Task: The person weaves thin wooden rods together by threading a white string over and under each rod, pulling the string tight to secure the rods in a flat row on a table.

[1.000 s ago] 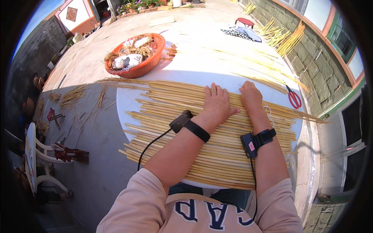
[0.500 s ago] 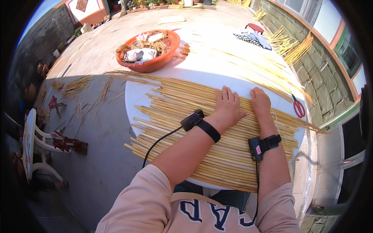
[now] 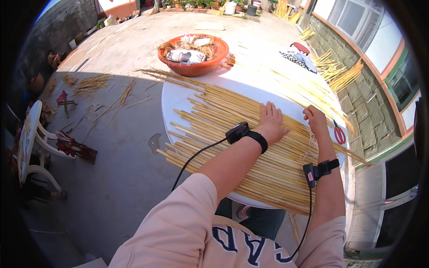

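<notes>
A mat-like row of yellow plant stalks (image 3: 223, 117) lies side by side across a white round table (image 3: 168, 105). My left hand (image 3: 271, 123) rests flat on the stalks near the row's far edge, fingers stretched. To its right, my right hand (image 3: 316, 120) is raised a little with its fingers curled into a pinch; whatever is between them is too small to make out. Loose pale thread (image 3: 309, 156) hangs beside that hand and trails over the stalks. Red-handled scissors (image 3: 340, 135) lie at the table's right side, close to my right hand.
An orange plastic basin (image 3: 196, 69) with fibre bundles and a white package stands at the table's far left. More stalks (image 3: 308, 96) lie along the sunlit far right, near folded cloth (image 3: 300, 61). Left on the ground are a white chair (image 3: 38, 129) and scattered straw (image 3: 94, 84).
My right hand has lifted off the stalks and moved right, apart from my left hand. The left hand stays flat on the row. The whole view has shifted slightly.
</notes>
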### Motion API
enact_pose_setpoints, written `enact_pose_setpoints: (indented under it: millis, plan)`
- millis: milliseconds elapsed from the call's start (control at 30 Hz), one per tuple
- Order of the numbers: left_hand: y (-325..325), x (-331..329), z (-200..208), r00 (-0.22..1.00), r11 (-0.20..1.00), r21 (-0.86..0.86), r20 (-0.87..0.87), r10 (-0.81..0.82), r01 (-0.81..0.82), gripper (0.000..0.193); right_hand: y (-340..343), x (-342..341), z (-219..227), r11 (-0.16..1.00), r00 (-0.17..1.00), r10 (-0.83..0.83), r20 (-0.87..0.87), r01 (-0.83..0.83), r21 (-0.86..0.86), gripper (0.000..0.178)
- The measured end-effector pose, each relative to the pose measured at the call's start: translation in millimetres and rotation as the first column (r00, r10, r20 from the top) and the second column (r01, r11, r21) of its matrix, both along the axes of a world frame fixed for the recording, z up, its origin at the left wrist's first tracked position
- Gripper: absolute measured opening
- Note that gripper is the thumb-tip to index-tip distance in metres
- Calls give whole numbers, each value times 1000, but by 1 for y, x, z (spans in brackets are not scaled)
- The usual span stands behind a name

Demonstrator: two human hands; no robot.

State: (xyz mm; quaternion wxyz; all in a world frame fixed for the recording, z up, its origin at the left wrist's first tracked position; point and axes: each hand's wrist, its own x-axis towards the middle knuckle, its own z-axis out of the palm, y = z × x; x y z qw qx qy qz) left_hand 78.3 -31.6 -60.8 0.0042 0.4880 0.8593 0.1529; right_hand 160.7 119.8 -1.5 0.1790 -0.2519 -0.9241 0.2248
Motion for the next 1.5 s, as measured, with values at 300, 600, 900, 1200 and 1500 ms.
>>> enact_pose_setpoints:
  millis: [300,600,900,1200,1500]
  plan:
    - [10,4,-1,999,1000,-3,31,-9,9,73,-19,37,-37,942,951,296,88,-306,135,16]
    - [18,-4,-5,998,999,2,54,-44,44,67,-30,31,-33,952,957,273,93,-283,119,16]
    - [-2,-29,41,972,892,-405,32,231,-199,70,-28,25,-36,943,965,211,155,-243,228,16]
    - [-46,-40,24,942,915,-271,67,329,-300,79,-21,28,-45,944,970,202,137,-231,238,20]
    - [-71,-77,74,925,983,-178,363,116,-54,67,-20,27,-46,938,977,159,142,-194,287,16]
